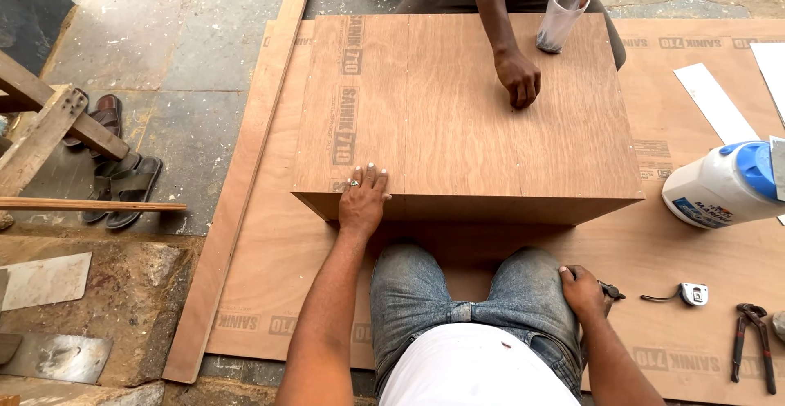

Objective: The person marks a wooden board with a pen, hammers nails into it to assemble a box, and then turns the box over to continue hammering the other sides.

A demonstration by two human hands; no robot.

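Far left, dark sandals on stone paving beside timber offcuts; next, a long plywood strip along the sheet's edge; left hand flat, fingers pressed together, on the near left edge of the plywood box, centred on the floor sheet; co-worker's hand fisted on the box top, another holding a clear cup; right hand curled on the knee, closed over a small dark tool; further right, tape measure, white glue bottle, pincers.
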